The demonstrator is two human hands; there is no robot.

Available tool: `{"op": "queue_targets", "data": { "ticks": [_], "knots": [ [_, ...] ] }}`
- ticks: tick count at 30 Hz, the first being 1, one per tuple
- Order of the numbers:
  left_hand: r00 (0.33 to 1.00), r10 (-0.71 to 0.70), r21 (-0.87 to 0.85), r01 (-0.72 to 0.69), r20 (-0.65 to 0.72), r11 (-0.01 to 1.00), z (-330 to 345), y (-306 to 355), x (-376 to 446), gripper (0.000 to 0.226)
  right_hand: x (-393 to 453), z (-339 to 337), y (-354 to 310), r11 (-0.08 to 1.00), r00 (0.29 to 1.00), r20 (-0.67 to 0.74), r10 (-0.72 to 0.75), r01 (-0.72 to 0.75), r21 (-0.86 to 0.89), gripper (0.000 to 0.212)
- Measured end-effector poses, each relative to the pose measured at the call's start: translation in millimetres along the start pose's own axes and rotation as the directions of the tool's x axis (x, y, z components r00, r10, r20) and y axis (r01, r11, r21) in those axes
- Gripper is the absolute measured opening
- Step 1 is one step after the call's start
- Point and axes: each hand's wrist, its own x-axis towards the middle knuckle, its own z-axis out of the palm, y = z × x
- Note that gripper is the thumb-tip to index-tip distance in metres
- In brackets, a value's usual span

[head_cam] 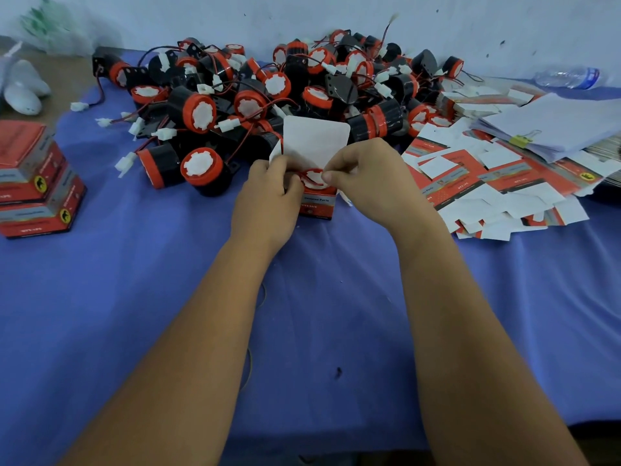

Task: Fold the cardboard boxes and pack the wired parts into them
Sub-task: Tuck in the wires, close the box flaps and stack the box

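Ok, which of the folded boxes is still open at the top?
The box between the left hand and right hand; its white lid flap stands up, unlike the closed boxes stacked far left.

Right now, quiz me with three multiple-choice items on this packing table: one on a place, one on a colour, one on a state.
1. Where do the finished boxes stand?
A. far left
B. far right
C. on the papers

2. What colour is the table cloth?
A. green
B. blue
C. yellow

3. How is the open box in the hands?
A. sealed
B. flat
C. lid flap up, part inside

Key: A, they are stacked at the left edge; B, the cloth is blue; C, the white lid flap stands up and a wired part shows inside.
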Motion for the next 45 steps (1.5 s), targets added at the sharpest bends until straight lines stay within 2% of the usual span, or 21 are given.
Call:
{"op": "queue_targets", "data": {
  "ticks": [5, 7, 9, 12, 14, 17, 20, 24, 33, 39, 42, 45],
  "knots": [
    [0.990, 0.071, 0.018, -0.069, -0.122, 0.997, -1.4, 2.7, -1.0, 0.020, -2.0, -12.2, 3.8, 1.000, 0.999, 0.036, 0.002, -0.002, -0.001, 0.009],
    [0.965, 0.126, 0.130, -0.098, -0.231, 0.987, -3.8, 3.1, -0.3, 0.016, -3.6, -18.0, 5.7, 1.000, 0.998, 0.056, -0.009, 0.010, -0.007, 0.012],
    [0.940, 0.195, 0.197, -0.143, -0.278, 0.970, -6.4, 2.1, 0.7, 0.015, -4.0, -19.5, 5.0, 1.000, 0.998, 0.055, -0.013, 0.014, -0.018, 0.012],
    [0.958, 0.224, 0.031, -0.222, -0.181, 0.974, -9.8, -1.8, 3.7, 0.019, -3.1, -15.8, 2.1, 0.997, 0.999, 0.049, -0.021, 0.024, -0.067, 0.014],
    [0.969, 0.208, -0.034, -0.215, -0.135, 0.976, -12.3, -4.7, 5.7, 0.024, -2.2, -11.8, -0.7, 0.993, 0.999, 0.028, -0.020, 0.024, -0.117, 0.020],
    [0.975, 0.189, -0.094, -0.200, -0.118, 0.975, -14.4, -5.0, 6.6, 0.031, 0.4, -4.4, -5.3, 0.979, 0.997, -0.075, -0.005, -0.010, -0.202, 0.024],
    [0.971, 0.197, -0.106, -0.212, -0.133, 0.971, -14.4, -2.0, 2.5, 0.029, 2.2, 3.9, -9.5, 0.927, 0.983, -0.183, -0.030, -0.042, -0.373, 0.028],
    [0.957, 0.222, 0.006, -0.225, -0.185, 0.974, -14.5, 1.1, 0.6, 0.017, 3.4, 8.8, -8.8, 0.870, 0.949, -0.269, -0.164, 0.011, -0.493, 0.024],
    [0.961, 0.270, 0.299, -0.242, -0.055, 0.923, -7.3, 7.6, -1.5, 0.029, 3.3, 15.3, -4.2, 0.870, 0.944, -0.303, -0.133, -0.036, -0.492, 0.017],
    [0.979, 0.196, 0.120, -0.189, -0.049, 0.975, -5.0, 4.9, -2.3, 0.032, 2.2, 17.8, -1.5, 0.984, 0.966, -0.251, -0.059, 0.014, -0.180, 0.018],
    [0.982, 0.170, 0.036, -0.168, -0.078, 0.985, -5.5, 4.9, -3.1, 0.028, 1.9, 20.4, 0.1, 0.987, 0.980, -0.188, -0.061, 0.031, -0.159, 0.016],
    [0.982, 0.184, 0.047, -0.182, -0.048, 0.982, -4.2, 3.0, -3.0, 0.032, 2.8, 22.1, 1.9, 0.977, 0.992, -0.111, -0.064, 0.040, -0.208, 0.016]
  ]
}}
